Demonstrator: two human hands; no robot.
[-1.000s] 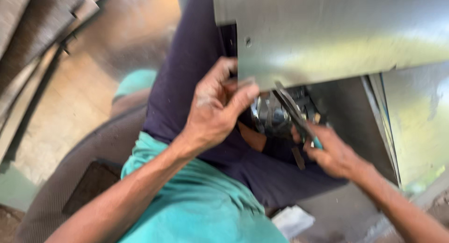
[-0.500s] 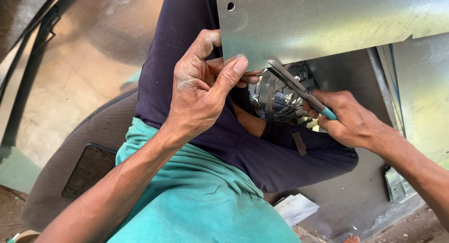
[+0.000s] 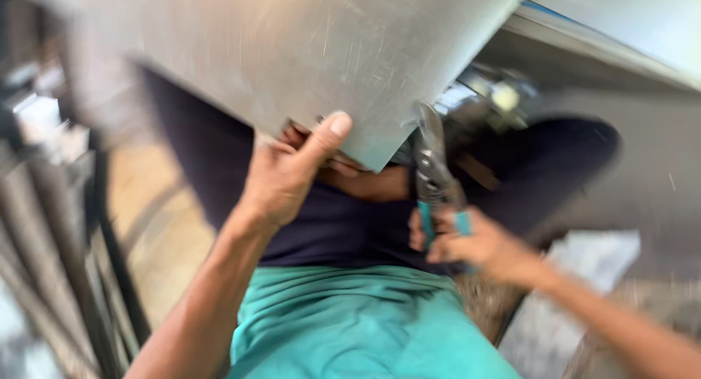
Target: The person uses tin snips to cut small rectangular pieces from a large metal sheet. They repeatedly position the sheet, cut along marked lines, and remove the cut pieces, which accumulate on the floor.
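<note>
The left hand (image 3: 288, 171) grips the near edge of a large sheet of grey metal (image 3: 292, 50), thumb pressed flat on the upper face and the other fingers tucked out of sight beneath it. The sheet fills the far half of the view, its surface dull, scratched and streaked, and its near corner comes to a point just right of the thumb. Just right of that corner the right hand (image 3: 475, 247) is clenched around the teal handles of a pair of tin snips (image 3: 434, 171); the grey blades point away from the person and meet the sheet's right edge, though blur hides whether they bite into it. Under both hands lie the person's dark navy trousers (image 3: 328, 218), one knee rising at the right, and nearer still a teal shirt (image 3: 358, 320). Beyond the snips, a shiny curl of metal (image 3: 482, 94) sits in shadow, too blurred to make out. A second pale sheet (image 3: 628, 21) crosses the far right corner. At the left, dark bars or strips (image 3: 66, 277) lean over a sandy, sunlit floor (image 3: 157, 218). At the near right a pale scrap (image 3: 591, 251) lies on rough grey ground. The whole frame is smeared by motion.
</note>
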